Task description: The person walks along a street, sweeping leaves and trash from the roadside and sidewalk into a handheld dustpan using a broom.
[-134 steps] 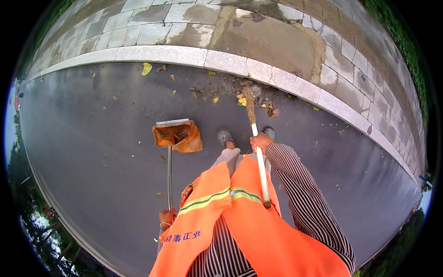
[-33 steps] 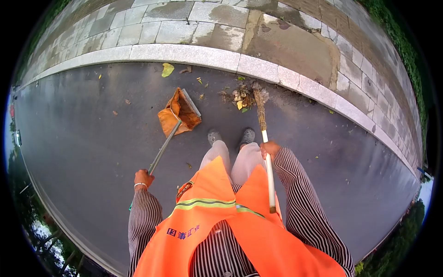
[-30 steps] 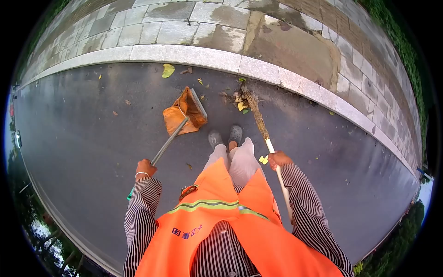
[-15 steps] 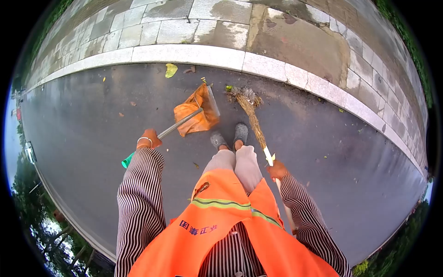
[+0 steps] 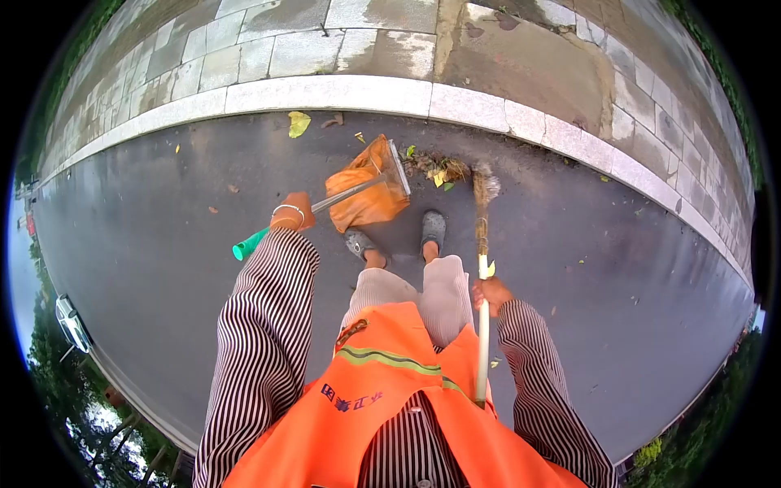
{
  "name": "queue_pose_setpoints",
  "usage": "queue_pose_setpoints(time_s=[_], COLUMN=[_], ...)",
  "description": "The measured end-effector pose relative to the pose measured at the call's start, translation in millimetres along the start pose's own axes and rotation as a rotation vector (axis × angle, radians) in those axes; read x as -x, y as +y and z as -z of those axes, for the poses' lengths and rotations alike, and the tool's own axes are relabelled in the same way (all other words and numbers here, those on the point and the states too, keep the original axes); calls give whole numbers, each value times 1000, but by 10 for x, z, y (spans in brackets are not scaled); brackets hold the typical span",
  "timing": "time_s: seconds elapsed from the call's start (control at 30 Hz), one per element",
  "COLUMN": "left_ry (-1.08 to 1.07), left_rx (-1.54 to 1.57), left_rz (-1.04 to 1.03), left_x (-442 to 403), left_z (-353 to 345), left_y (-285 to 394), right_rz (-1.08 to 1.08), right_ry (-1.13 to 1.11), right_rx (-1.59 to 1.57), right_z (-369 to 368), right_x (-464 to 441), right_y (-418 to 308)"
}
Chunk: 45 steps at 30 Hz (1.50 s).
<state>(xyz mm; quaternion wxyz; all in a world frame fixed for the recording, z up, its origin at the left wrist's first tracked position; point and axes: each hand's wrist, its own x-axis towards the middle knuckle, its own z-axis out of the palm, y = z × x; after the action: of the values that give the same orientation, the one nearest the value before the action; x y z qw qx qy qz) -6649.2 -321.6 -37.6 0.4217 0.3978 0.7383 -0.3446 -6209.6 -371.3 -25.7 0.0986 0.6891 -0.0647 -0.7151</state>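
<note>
My left hand (image 5: 294,213) is wrapped round the handle of a long-handled dustpan (image 5: 368,195) with an orange cloth bag. Its green grip end sticks out behind my wrist, and its metal mouth faces right on the road. A pile of leaves and debris (image 5: 439,168) lies just right of that mouth. My right hand (image 5: 490,294) grips the pale handle of a straw broom (image 5: 482,213). The broom's bristles, a little blurred, are at the right edge of the pile. A yellow leaf (image 5: 490,268) is at the handle beside my right hand.
A pale stone kerb (image 5: 325,94) runs across the far side, with wet paving (image 5: 521,65) beyond. A large yellow leaf (image 5: 298,124) lies near the kerb. My feet in grey clogs (image 5: 434,228) stand close to the dustpan. A white car (image 5: 71,323) is at far left.
The dustpan has moved right, up to the debris. The broom has swung to the right side of the pile, uncovering the leaves. My feet have shifted apart.
</note>
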Motion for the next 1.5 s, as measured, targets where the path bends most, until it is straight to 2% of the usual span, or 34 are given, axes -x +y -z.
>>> queue_pose_setpoints(time_s=[0.03, 0.13, 0.2, 0.3, 0.33, 0.43, 0.53, 0.63, 0.7, 0.8, 0.9, 0.97, 1.03, 1.1, 1.17, 1.23, 1.3, 1.37, 1.5], left_ry=[-4, -29, 87, 50, -36, -78, -84, -64, -48, -39, -88, -131, -100, -73, -78, -39, 14, 61, 188], left_rx=[0, 18, -64, 36, 115, 149, 161, 192, 198, 241, 383, 498, 716, 927, 1092, 1265, 1372, 1402, 1399], left_rz=[0, -10, -97, -46, 19, 29, 80, 66, 47, 45, 74, 59, 129, 153, 267, 303, 372, 449, 549], left_x=[-12, -21, -59, 10, 25, -99, -28, -102, -127, -76, 1, 124, 521, 886, 1212, 1568, 1850, 2094, 2353], left_z=[-15, -67, -140, -243, -255, -419, -422, -549, -614, -702, -1167, -1578, -1773, -2028, -2297, -2473, -2710, -2869, -3130], left_y=[-26, -114, -241, -380, -408, -588, -621, -738, -836, -1013, -1366, -1705, -1999, -2374, -2728, -3035, -3355, -3631, -4089], right_rz=[-32, -29, -53, 33, 31, 135, 195, 69, 8, -44, 27, 34, 2, -163, -180, -113, -136, -74, -191], right_ry=[-81, -151, -232, -69, -66, 81, 60, 8, -92, -235, -121, -83, -148, -112, -110, -129, -252, -360, -573], right_rx=[25, 189, 223, 309, 311, 227, 129, 344, 469, 213, 157, -17, -52, -453, -567, -539, -631, -471, -395], right_z=[-78, -280, -189, -277, -262, -328, -718, -1084, -1019, -835, -775, -656, -492, -528, -834, -1329, -1964, -2650, -3646], right_x=[-168, 202, 376, 852, 810, 523, -69, -131, 55, 525, 855, 833, 513, 172, -84, -316, -482, -505, -396], right_y=[215, 340, 304, 375, 371, 142, -233, -116, 81, 187, 401, 454, 391, 182, -24, -72, 25, 144, 136])
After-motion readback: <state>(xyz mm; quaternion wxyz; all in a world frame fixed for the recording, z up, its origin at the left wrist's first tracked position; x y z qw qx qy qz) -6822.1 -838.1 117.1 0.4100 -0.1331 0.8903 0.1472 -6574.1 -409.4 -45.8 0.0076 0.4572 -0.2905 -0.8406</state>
